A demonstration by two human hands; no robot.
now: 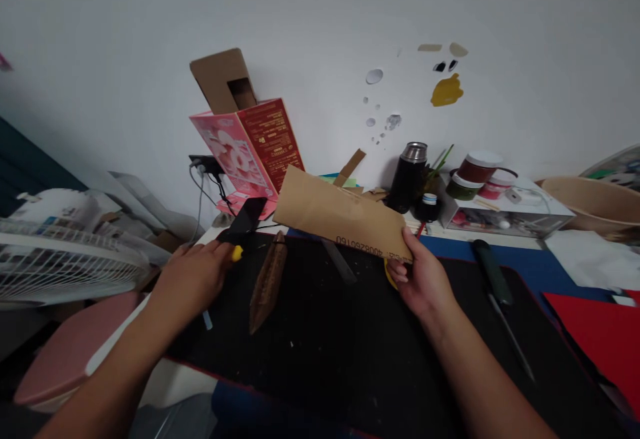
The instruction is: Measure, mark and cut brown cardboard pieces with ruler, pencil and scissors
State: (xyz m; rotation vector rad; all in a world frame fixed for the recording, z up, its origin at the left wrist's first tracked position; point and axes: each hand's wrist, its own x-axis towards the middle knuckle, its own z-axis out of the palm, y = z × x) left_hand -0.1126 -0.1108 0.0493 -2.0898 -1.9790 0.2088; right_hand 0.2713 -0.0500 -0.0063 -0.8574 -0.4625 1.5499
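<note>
A flat strip of brown cardboard [340, 212] with printed digits along its lower edge is raised over the black mat [320, 332]. My right hand [423, 275] grips its right end, thumb on the front face. Below those fingers shows part of a curved yellow thing [391, 275], mostly hidden. Over the mat's left edge, my left hand [197, 272] is closed with its back up. A small yellow end [237, 253] sticks out by its fingers; the rest is hidden. Between the hands lie a narrow pointed brown cardboard piece [269, 285] and a thin ruler-like strip [340, 262].
A dark phone [249, 215] lies beyond my left hand, before a pink-and-red box [250, 145]. At the back stand a black thermos [409, 175] and lidded jars [479, 167] on a white organizer. A dark-handled tool [493, 272] lies right; a fan [75, 259] stands left.
</note>
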